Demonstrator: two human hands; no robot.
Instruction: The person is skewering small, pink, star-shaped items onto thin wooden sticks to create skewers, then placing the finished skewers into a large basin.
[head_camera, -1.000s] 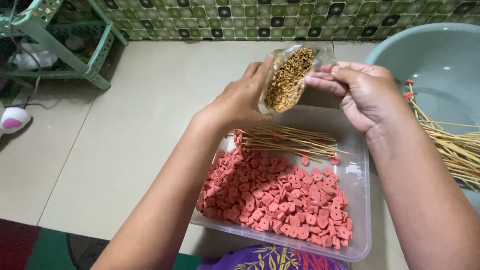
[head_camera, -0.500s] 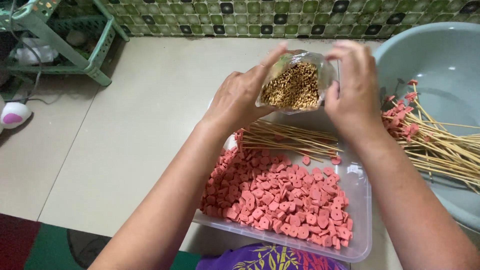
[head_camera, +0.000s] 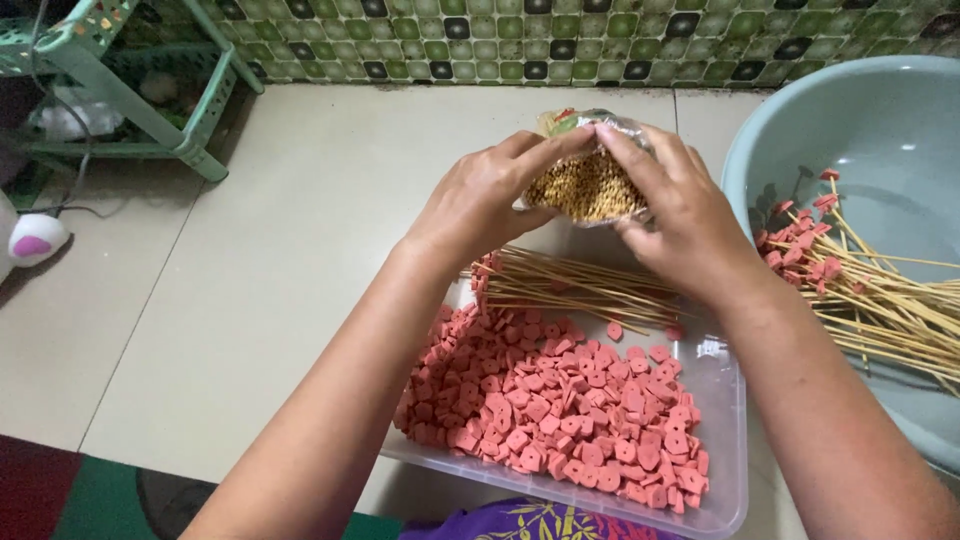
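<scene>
While both hands pinch its top, the clear bag of yellow grains (head_camera: 588, 187) hangs between left hand (head_camera: 478, 205) and right hand (head_camera: 680, 215).

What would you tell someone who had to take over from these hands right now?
Left hand and right hand both grip a small clear bag of yellow-brown grains above the clear tray.
The tray holds pink sausage pieces and bare bamboo skewers.
Loaded skewers lie in the pale basin on the right.
Done: some skewers loaded. Left: many pieces loose, and the bag in hand.
</scene>
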